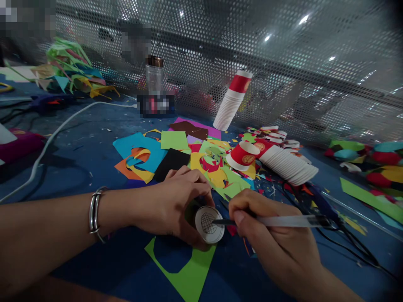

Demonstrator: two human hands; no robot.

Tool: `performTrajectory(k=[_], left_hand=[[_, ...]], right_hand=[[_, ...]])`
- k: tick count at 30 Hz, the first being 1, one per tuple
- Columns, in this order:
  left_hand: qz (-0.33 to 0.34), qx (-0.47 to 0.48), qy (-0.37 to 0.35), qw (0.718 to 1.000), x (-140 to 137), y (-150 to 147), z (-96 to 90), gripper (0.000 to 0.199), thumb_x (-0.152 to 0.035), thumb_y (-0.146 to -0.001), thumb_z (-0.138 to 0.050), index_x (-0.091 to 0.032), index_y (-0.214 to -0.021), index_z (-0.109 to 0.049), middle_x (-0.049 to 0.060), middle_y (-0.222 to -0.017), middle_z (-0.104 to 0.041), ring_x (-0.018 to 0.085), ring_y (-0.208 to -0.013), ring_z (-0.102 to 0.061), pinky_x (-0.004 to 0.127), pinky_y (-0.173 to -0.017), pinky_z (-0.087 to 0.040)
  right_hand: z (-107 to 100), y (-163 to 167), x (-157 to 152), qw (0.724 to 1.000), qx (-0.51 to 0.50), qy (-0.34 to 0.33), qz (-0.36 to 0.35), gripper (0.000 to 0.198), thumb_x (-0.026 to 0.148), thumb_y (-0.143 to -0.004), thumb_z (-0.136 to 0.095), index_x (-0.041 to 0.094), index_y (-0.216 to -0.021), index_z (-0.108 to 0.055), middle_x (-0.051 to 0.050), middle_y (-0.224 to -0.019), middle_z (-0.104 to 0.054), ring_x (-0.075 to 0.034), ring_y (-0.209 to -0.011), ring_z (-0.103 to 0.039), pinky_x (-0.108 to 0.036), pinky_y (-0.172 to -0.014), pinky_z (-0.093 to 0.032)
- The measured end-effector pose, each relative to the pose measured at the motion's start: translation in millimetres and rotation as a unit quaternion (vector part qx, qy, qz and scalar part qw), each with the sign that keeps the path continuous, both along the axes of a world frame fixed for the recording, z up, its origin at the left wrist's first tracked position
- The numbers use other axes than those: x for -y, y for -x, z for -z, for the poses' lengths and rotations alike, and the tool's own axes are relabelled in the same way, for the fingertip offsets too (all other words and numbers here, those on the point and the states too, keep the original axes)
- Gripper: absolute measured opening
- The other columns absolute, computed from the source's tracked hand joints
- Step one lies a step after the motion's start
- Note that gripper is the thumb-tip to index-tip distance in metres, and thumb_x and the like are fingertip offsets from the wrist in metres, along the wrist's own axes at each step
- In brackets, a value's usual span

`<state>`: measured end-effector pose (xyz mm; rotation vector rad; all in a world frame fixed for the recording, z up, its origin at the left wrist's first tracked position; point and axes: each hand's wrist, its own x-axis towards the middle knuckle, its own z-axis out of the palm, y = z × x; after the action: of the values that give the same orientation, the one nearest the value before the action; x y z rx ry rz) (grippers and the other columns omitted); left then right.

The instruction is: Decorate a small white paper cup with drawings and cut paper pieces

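Left hand [185, 205] wraps its grip around a cup [221, 235], apparently steadying its gridded base [206, 235] beneath the pen [291, 221] pinched in the right hand [270, 235].

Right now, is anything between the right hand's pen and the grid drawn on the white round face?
Nothing visible: the pen in the right hand has its tip over the grid; contact is unclear. The left hand curls around the white round face, off the grid.

cup [205, 226]: white base showing, black grid | pen [286, 221]: translucent barrel, tip at grid
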<state>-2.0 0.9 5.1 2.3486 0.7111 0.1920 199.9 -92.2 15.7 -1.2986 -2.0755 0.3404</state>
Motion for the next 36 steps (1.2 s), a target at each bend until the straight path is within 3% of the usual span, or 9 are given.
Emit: performTrajectory(k=[5,16,36], left_hand=[[-0.002,-0.006,-0.003,1.0,0.5,-1.1,0.8,0.052,-0.054,-0.06,-0.084,-0.033,-0.104,-0.068,0.002,-0.115,-0.053,0.03,-0.111,-0.042,0.047,-0.096,-0.035],[-0.006,-0.009,0.005,1.0,0.5,-1.0,0.0,0.054,-0.053,-0.056,-0.086,-0.031,-0.103,-0.069,0.002,-0.115,-0.052,0.03,-0.111,-0.041,0.046,-0.096,-0.035],[0.002,-0.008,0.01,1.0,0.4,0.0,-1.5,0.05,-0.053,-0.06,-0.084,-0.032,-0.102,-0.067,0.002,-0.113,-0.051,0.03,-0.109,-0.041,0.046,-0.093,-0.034]], right_hand=[[3.0,0.5,-3.9,1.0,0.003,-0.023,0.007,0.021,0.014,-0.094,-0.045,0.021,-0.078,-0.056,0.006,-0.06,-0.055,-0.009,-0.049,-0.05,-0.024,-0.049,-0.037],[2.8,1.4,-4.5,1.0,0.005,-0.007,0.001,0.021,0.015,-0.094,-0.044,0.021,-0.079,-0.056,0.003,-0.06,-0.058,-0.011,-0.05,-0.052,-0.025,-0.048,-0.038],[-2.4,2.2,2.5,0.999,-0.01,0.027,-0.015,0.024,0.013,-0.09,-0.043,0.02,-0.07,-0.054,0.006,-0.053,-0.05,-0.008,-0.043,-0.045,-0.024,-0.044,-0.034]])
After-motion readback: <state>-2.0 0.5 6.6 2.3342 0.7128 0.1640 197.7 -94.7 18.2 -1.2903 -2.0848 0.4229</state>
